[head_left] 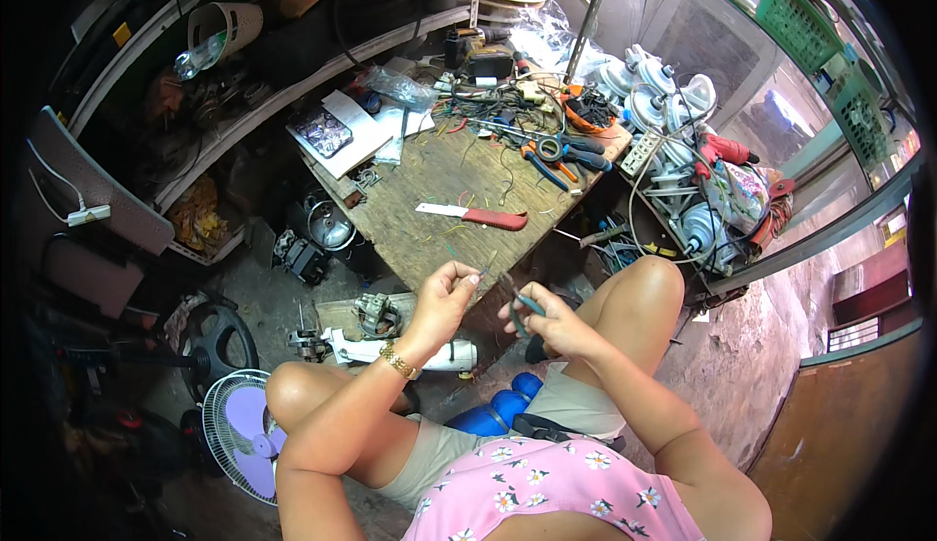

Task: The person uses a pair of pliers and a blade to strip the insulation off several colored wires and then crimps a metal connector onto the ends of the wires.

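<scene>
Just off the near edge of the wooden table (410, 248), my left hand (447, 299) pinches a short, thin piece of wire (491, 263) between thumb and fingertips. My right hand (554, 324) is closed around a pair of pliers (528, 304) with teal handles. The dark jaws point up toward the wire and appear apart from it; their exact kind is too small to tell. Beyond both hands, a knife (488, 217) with a red handle and pale blade lies flat on the tabletop. Small wire scraps are scattered around it.
More pliers (547, 165), a tape roll (550, 150) and tangled wires crowd the table's far side. A phone (323, 133) lies on papers at the far left. Fan motors (649, 107) pile up at right; a standing fan (249, 424) is at lower left.
</scene>
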Demonstrator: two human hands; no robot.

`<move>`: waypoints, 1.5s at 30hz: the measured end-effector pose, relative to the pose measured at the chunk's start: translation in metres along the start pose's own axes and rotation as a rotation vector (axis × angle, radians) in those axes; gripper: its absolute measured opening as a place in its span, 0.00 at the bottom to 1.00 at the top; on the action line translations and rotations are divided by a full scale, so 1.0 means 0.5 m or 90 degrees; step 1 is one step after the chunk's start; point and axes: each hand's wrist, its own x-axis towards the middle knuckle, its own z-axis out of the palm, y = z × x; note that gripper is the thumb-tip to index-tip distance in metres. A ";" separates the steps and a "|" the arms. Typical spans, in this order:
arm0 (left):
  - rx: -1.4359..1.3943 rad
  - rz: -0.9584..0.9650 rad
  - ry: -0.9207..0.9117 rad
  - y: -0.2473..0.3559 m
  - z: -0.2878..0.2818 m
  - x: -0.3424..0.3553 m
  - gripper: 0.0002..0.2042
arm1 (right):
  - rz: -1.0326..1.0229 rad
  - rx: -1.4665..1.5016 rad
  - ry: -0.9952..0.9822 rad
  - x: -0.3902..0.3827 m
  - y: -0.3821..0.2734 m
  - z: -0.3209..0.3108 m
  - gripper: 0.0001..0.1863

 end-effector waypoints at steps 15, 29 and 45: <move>0.556 0.280 -0.014 0.011 0.033 -0.031 0.04 | -0.056 -0.130 0.135 -0.024 0.063 0.024 0.12; 0.720 0.165 -0.273 -0.084 0.005 0.002 0.08 | 0.193 0.038 0.131 -0.064 0.211 0.042 0.16; -0.547 -0.091 -0.019 0.032 -0.107 0.070 0.10 | 0.462 0.226 -0.269 -0.040 0.142 -0.006 0.24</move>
